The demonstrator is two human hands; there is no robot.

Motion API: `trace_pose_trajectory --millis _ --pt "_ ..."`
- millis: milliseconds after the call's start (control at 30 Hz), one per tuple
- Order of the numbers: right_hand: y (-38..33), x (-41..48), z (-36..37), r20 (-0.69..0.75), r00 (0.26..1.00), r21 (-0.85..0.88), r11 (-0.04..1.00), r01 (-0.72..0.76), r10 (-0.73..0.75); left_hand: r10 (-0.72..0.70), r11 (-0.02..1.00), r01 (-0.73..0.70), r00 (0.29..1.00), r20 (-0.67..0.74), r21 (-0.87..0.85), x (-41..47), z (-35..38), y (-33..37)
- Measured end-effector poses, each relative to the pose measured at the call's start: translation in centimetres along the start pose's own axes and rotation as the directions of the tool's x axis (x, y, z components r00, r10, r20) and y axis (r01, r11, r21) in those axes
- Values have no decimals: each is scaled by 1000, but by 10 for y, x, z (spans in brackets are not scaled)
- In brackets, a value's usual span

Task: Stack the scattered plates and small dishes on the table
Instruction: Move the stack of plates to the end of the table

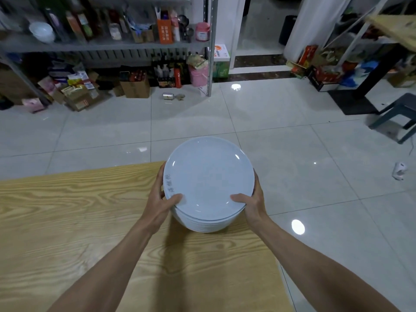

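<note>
1. Stack of plates [209, 183]: pale blue-white, glossy and round, with many thin rims showing on the near side. Faint grey lettering on the top plate's left edge.
2. Stack is over the far right corner of the wooden worktop [67, 221]; can't tell if it touches.
3. Left hand [161, 199] grips the stack's left side, thumb on the top rim. Right hand [249, 203] does the same on the right.
4. Beyond: glossy tiled floor [292, 122], a can [168, 96] lying by the cluttered metal shelf [108, 47], and a dark stool [398, 115] far right.

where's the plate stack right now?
Head view, centre frame: the plate stack is over the far right corner of the wooden table, gripped between the left hand on its left rim and the right hand on its right rim.
</note>
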State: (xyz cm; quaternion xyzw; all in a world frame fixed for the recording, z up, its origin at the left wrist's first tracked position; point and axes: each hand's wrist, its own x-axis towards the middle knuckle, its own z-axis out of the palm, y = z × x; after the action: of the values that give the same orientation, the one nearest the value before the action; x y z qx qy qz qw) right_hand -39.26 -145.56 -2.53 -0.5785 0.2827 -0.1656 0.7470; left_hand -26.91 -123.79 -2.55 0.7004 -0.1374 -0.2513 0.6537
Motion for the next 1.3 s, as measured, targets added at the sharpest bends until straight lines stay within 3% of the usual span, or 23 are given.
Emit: trace_pose_trajectory --millis 967,1300 --pt "-3 10 -4 16 998 -84 995 -61 63 -99 995 101 988 123 -14 13 5 10" --pt "1 11 -8 27 996 -94 993 -77 79 -94 995 95 991 99 -5 12 7 12"
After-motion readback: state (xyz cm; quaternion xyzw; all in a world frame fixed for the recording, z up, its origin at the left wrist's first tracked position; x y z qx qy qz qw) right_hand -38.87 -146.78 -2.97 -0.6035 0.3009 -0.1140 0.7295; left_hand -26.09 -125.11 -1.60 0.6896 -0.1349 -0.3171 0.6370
